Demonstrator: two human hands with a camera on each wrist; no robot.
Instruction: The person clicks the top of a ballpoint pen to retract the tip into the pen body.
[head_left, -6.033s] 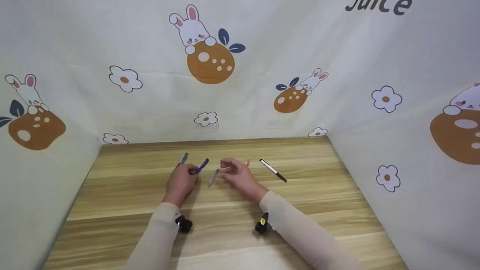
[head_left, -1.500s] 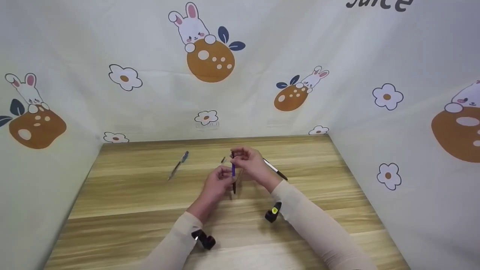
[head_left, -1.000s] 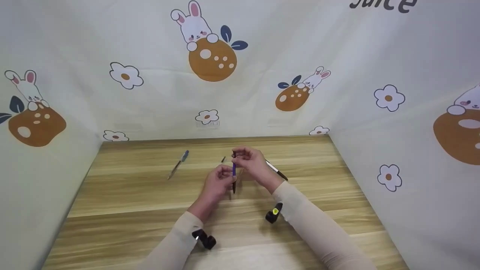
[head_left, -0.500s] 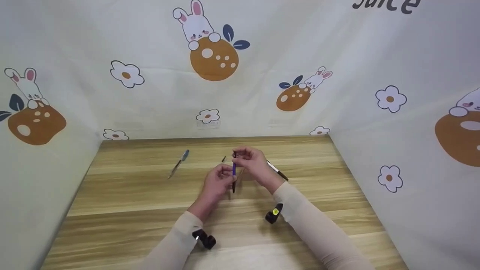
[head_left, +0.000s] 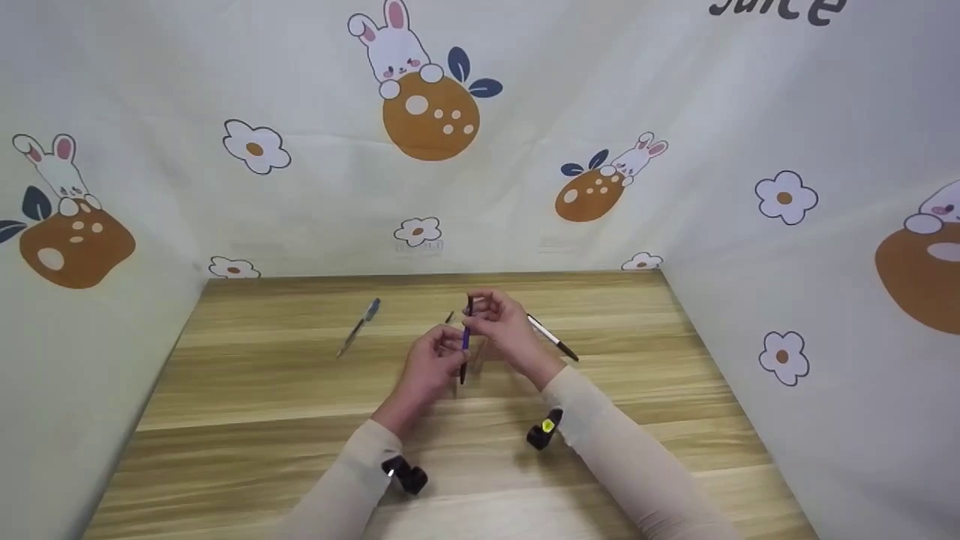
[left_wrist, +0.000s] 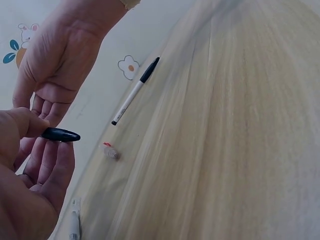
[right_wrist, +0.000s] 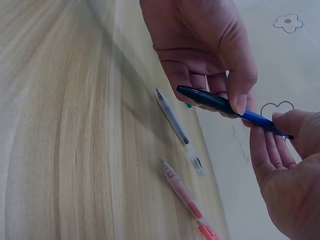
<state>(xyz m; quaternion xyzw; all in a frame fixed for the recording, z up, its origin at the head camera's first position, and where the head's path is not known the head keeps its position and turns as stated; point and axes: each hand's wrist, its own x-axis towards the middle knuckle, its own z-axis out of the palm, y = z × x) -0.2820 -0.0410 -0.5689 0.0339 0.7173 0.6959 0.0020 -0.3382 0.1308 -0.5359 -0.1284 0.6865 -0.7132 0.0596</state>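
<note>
Both hands hold one blue pen [head_left: 466, 339] with a black front section, raised above the table near the middle. My left hand [head_left: 429, 369] pinches it between thumb and fingers at the black section [right_wrist: 212, 101]. My right hand [head_left: 504, 328] pinches the far, blue clip end. In the head view the pen stands nearly upright, its black tip pointing toward me. Beneath the hands lie a clear pen [right_wrist: 172, 120] and a clear pinkish pen with a red end [right_wrist: 185, 195], both mostly hidden in the head view.
A clear pen with a blue end [head_left: 360, 326] lies to the left on the wooden table [head_left: 247, 375]. To the right is a white pen with black ends [head_left: 553, 337], partly behind the right hand. A printed cloth [head_left: 315, 202] encloses the back and sides.
Since six seconds ago, the left hand has brought the blue pen rightward to the middle, and the right hand has taken its far end. Lately the pen's tip has swung slightly left.
</note>
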